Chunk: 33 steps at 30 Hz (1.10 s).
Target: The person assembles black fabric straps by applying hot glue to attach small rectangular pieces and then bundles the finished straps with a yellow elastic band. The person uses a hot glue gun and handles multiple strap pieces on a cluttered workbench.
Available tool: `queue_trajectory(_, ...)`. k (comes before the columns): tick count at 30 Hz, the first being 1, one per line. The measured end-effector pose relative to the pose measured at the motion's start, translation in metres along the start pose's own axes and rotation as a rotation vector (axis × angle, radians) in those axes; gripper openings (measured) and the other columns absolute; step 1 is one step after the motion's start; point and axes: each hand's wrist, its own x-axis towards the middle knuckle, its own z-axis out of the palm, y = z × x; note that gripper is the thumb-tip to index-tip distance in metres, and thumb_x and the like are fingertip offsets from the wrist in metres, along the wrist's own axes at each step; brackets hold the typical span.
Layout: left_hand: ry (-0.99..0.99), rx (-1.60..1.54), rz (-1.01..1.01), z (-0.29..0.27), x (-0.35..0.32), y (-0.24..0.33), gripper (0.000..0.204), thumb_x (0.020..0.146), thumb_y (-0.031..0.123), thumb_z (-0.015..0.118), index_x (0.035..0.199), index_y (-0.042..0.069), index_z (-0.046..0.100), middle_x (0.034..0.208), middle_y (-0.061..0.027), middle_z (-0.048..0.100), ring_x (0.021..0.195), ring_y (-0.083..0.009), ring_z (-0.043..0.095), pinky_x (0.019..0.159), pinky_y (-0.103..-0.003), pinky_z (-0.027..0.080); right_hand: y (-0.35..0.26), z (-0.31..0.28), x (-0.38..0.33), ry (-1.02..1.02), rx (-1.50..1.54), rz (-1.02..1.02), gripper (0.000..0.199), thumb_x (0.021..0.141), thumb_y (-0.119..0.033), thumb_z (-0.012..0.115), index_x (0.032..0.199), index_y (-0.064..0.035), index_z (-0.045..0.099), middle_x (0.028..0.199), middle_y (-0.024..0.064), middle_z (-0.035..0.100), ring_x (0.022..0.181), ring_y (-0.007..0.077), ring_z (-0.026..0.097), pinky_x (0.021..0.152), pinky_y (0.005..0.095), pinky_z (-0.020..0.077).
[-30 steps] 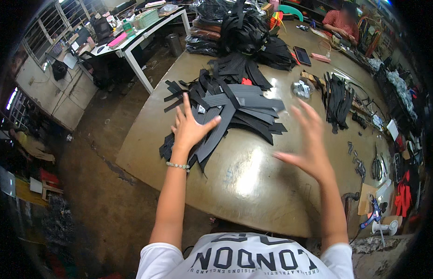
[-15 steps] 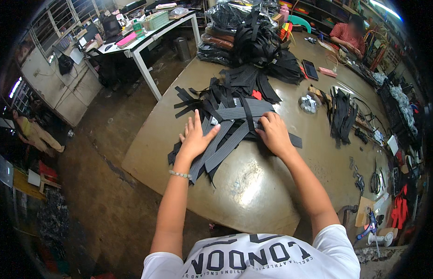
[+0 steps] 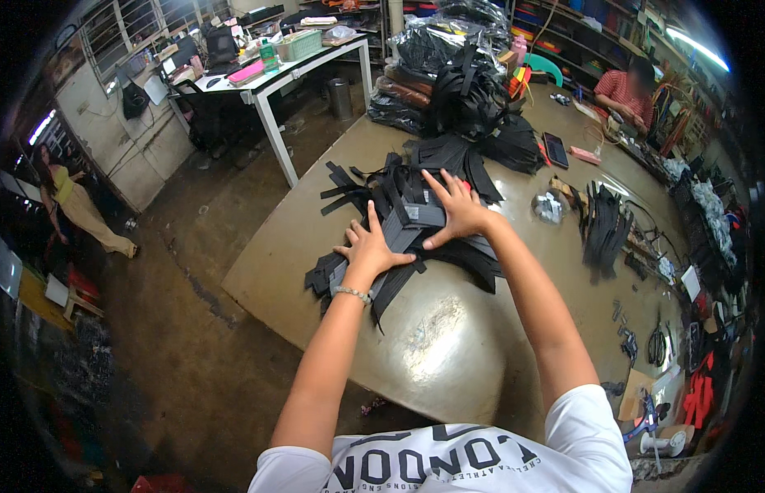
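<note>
A pile of black and grey webbing straps [image 3: 399, 283] lies on the table under both my hands. My left hand [image 3: 369, 250] rests on the pile's left side, fingers spread and thumb pointing right. Over its right side is my right hand [image 3: 460, 210], also with fingers stretched apart. Neither hand grips a strap. Grey straps [image 3: 405, 223] show between the hands, and loose black ends stick out to the upper left. A small red piece [image 3: 467, 187] is partly hidden behind my right fingers.
Behind the pile stands a big heap of black straps [image 3: 469, 99] beside plastic-wrapped stacks [image 3: 396, 103]. A phone [image 3: 555, 150], a clear plastic bundle [image 3: 549, 207] and more black straps [image 3: 604, 222] lie to the right. One person [image 3: 625, 94] sits at the far right; another [image 3: 74, 201] is far left.
My right hand has let go of the grey straps and moved up and left, opening out over the pile. My left hand has shifted right. The upper grey straps now lie gathered closer.
</note>
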Motion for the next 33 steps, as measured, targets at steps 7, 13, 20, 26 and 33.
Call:
queue_trajectory(7,0.049,0.035,0.142,0.005,-0.008,-0.003,0.140,0.052,0.043,0.091,0.155,0.025,-0.003,0.126,-0.0301,0.052,0.117,-0.0475,0.051,0.096,-0.064,0.039,0.000,0.006,-0.029,0.031,0.008,-0.080,0.123,0.055,-0.053,0.083,0.152,-0.0132,0.019,0.110,0.0238,0.063,0.106,0.0404,0.060,0.102,0.0529,0.0395)
queue_trajectory(13,0.156,0.143,0.392,0.021,-0.049,0.016,0.128,0.054,0.047,0.085,0.154,0.012,0.012,0.114,-0.0277,0.058,0.106,-0.0452,0.057,0.094,-0.053,0.046,-0.001,0.013,-0.107,0.200,-0.104,0.067,0.092,0.061,-0.049,0.079,0.133,-0.0023,0.046,0.100,0.0218,0.065,0.097,0.0393,0.063,0.084,0.0453,0.0519)
queue_trajectory(20,-0.050,0.060,0.635,0.053,-0.055,0.055,0.101,0.063,0.027,0.080,0.148,0.009,0.030,0.110,-0.0245,0.059,0.108,-0.0417,0.057,0.089,-0.052,0.047,-0.006,0.033,-0.193,0.259,-0.115,0.521,0.079,0.063,-0.036,0.083,0.124,0.0006,0.047,0.109,0.0233,0.063,0.100,0.0395,0.062,0.084,0.0461,0.0518)
queue_trajectory(26,-0.021,0.172,0.591,0.029,-0.083,0.072,0.109,0.063,0.044,0.084,0.152,0.022,0.025,0.141,-0.0283,0.042,0.133,-0.0458,0.039,0.111,-0.068,0.017,-0.010,0.057,-0.206,0.322,-0.120,0.666,0.090,0.065,-0.040,0.081,0.135,-0.0008,0.041,0.115,0.0221,0.058,0.102,0.0405,0.060,0.087,0.0480,0.0505)
queue_trajectory(33,1.205,-0.766,0.057,0.035,-0.204,-0.101,0.024,0.095,0.012,0.058,0.118,0.004,0.057,0.110,-0.0048,0.058,0.104,-0.0182,0.054,0.095,-0.034,0.044,-0.015,0.029,-0.254,0.534,-0.160,0.364,0.107,0.068,-0.045,0.083,0.153,-0.0113,0.026,0.135,0.0206,0.048,0.122,0.0389,0.047,0.101,0.0499,0.0401)
